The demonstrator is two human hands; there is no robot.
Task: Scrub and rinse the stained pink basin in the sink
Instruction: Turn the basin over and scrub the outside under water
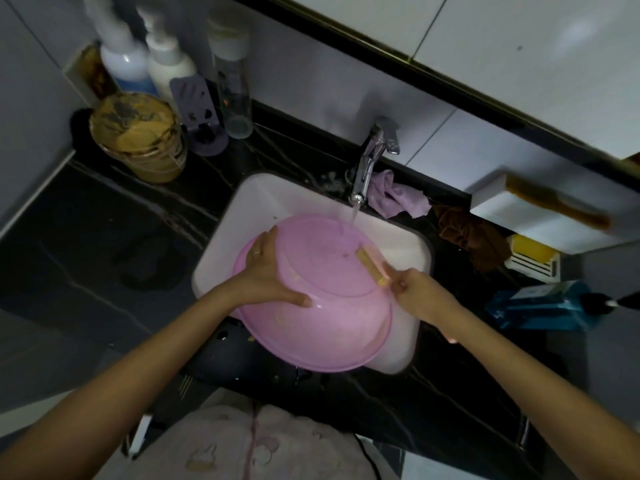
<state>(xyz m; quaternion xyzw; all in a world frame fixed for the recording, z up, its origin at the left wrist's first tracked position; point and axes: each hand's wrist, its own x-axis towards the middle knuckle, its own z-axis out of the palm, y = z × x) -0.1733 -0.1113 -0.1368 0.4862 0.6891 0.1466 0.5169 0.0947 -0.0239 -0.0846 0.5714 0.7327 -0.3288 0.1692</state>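
Head view: tan brush [372,268] pinched in curled fingers of right hand [415,289], laid on upturned base of pink basin [322,327]. Basin steadied by left hand [266,271], fingers spread flat on wall. Basin held tilted over white sink [256,195], base struck by faucet [370,157] stream. Outside scrub judged underway; tan stain [278,319] left near rim; final rinse judged pending.

One round pink plastic basin [322,317] being rinsed, one white rectangular sink [256,195], one chrome tap [370,157] running, two bare hands working, left hand [270,271] and right hand [419,289], one tan stick-shaped scrubber [372,268], two white pump bottles [126,64] [169,67] standing, two crumpled cloths [394,199] [464,233] lying, one blue bottle [540,303]
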